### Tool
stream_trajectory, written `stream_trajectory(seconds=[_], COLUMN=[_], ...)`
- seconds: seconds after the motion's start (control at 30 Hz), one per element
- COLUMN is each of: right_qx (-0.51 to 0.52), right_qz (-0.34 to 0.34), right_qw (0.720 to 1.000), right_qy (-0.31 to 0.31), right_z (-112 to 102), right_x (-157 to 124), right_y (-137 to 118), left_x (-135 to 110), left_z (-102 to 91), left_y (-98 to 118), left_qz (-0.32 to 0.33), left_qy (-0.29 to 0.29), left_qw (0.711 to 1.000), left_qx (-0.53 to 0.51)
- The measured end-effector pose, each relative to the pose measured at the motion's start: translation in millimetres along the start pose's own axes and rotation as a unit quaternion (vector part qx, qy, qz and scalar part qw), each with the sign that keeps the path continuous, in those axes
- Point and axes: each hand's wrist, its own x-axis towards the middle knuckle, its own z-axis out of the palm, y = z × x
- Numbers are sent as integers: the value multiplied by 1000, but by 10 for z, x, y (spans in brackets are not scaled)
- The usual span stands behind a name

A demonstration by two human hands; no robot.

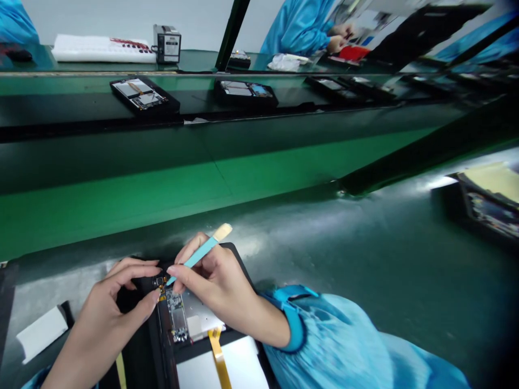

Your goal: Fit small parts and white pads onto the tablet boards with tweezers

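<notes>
The right hand [221,275] pinches a slim light-blue stick with a pale, rounded top end [200,253] between thumb and fingers, its lower end angled down to a small black module with amber flex [159,281]. The left hand [103,302] curves in opposite, thumb and forefinger at either side of that module; whether they grip or merely steady it, I cannot tell.

The module lies at the upper left corner of an open, flat, black-cased electronic device [165,346] on the bench [316,259]. Just beside it run a narrow, densely populated circuit board [177,313] and a silver metal plate [203,308]; nearer the wearer, an amber ribbon cable [219,359] crosses a white, flat rectangular block [247,362].

The work looks partway: these larger parts appear in place, the corner module seems still being settled, and the insides remain uncovered.

A small white box-like piece [42,334] lies left of the left hand. Beyond, similar open devices [140,94] sit along a dark-green line.
</notes>
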Motion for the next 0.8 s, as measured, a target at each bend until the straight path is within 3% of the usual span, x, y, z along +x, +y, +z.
stream_trajectory(seconds=[0.3,0.8], right_qx=[71,-43], right_qz=[14,-47], right_qw=[997,998], right_qy=[16,-5], right_z=[25,16], right_x=[0,-37], right_y=[-3,-25], left_x=[-18,-26], left_z=[-4,17], left_y=[45,-17], left_qz=[-12,-12], left_qy=[1,3], left_qw=[1000,1000], left_qx=[9,14])
